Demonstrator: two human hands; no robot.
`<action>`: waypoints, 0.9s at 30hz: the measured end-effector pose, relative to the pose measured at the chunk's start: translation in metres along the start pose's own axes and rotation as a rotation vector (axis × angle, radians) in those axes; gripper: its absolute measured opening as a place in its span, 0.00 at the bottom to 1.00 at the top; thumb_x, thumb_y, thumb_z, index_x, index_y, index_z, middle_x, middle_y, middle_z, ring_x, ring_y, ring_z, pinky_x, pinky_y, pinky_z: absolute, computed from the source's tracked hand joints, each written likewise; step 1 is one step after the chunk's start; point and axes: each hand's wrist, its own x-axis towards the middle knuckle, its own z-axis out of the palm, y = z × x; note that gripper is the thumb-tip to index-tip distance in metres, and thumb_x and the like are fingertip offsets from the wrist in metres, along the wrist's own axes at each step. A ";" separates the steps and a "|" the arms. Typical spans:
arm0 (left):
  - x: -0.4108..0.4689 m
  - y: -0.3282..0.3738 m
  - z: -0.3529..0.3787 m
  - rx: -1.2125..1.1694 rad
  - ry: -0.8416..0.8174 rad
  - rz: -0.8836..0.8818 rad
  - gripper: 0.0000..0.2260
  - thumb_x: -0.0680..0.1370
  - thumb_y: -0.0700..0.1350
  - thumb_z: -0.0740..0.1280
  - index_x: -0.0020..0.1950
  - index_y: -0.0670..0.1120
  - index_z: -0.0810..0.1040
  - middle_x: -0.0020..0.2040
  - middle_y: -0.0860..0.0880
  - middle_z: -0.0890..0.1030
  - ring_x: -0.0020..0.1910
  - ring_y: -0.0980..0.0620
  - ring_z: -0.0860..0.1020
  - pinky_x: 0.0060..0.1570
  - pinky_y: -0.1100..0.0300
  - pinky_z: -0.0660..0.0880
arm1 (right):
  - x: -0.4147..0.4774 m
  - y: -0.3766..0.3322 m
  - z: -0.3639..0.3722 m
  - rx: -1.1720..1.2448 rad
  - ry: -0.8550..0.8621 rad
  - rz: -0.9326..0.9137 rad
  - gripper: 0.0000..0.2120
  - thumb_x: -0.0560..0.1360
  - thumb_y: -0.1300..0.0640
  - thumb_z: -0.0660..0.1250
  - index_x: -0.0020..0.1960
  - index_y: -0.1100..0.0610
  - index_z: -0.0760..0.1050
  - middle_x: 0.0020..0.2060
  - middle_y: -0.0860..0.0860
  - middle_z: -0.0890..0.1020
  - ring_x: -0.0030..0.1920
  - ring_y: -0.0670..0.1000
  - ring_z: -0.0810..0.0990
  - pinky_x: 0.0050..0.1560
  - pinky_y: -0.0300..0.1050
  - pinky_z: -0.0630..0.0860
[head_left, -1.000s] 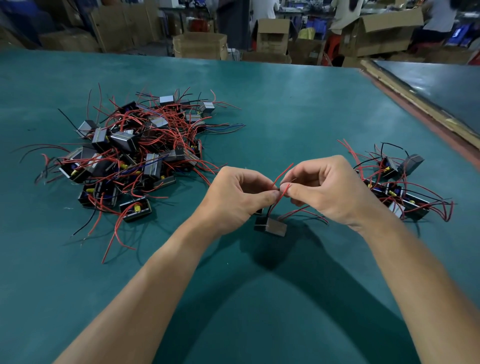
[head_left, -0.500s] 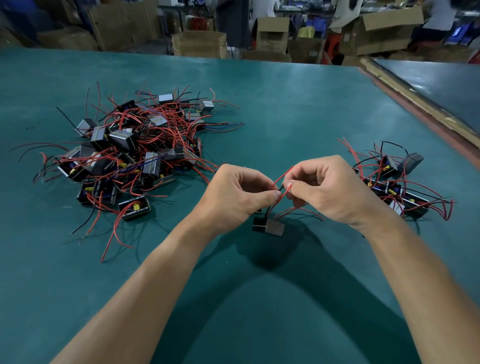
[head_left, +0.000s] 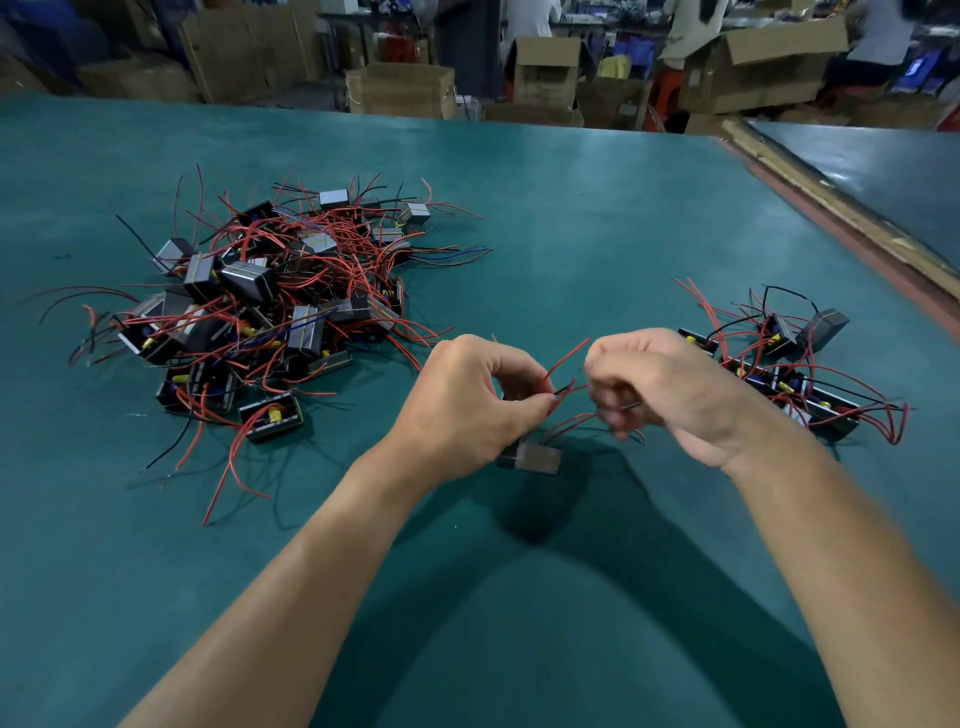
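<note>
Green counter (head_left: 571, 234), block (head_left: 530, 458) resting just below, between both grips, left grip (head_left: 467, 410) pinching its red wires (head_left: 569, 358), right grip (head_left: 670, 395) blurred, curled round wires too, tangled pile (head_left: 260, 301) far left, short row (head_left: 795, 376) just right, boxes (head_left: 400, 91) beyond.

The tabletop (head_left: 597, 249) looks like matt, smooth teal sheet. The small transformer (head_left: 530, 457) shows dull grey metal faces, its red wires (head_left: 566, 358) clad in slightly glossy plastic. Beyond the far edge, cardboard boxes (head_left: 400, 91) look matt brown.
</note>
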 end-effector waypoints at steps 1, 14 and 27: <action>0.000 0.000 0.000 0.009 0.003 0.000 0.05 0.72 0.39 0.74 0.36 0.46 0.83 0.29 0.55 0.78 0.21 0.65 0.68 0.25 0.76 0.60 | 0.000 0.000 -0.003 0.009 0.020 -0.017 0.17 0.77 0.66 0.60 0.30 0.56 0.69 0.25 0.50 0.71 0.25 0.49 0.70 0.27 0.42 0.71; 0.005 0.001 -0.001 -0.189 -0.029 -0.050 0.02 0.74 0.40 0.74 0.41 0.45 0.84 0.33 0.56 0.81 0.33 0.61 0.75 0.40 0.67 0.73 | 0.005 0.012 0.000 -0.102 0.055 -0.339 0.06 0.75 0.65 0.72 0.40 0.57 0.82 0.30 0.50 0.83 0.30 0.49 0.80 0.34 0.41 0.79; 0.005 0.002 -0.010 -0.277 -0.003 -0.125 0.08 0.71 0.30 0.73 0.43 0.42 0.82 0.37 0.49 0.82 0.34 0.56 0.77 0.39 0.65 0.76 | 0.001 0.010 -0.005 -0.058 0.001 -0.307 0.11 0.74 0.68 0.72 0.34 0.63 0.78 0.26 0.51 0.78 0.27 0.48 0.75 0.31 0.38 0.75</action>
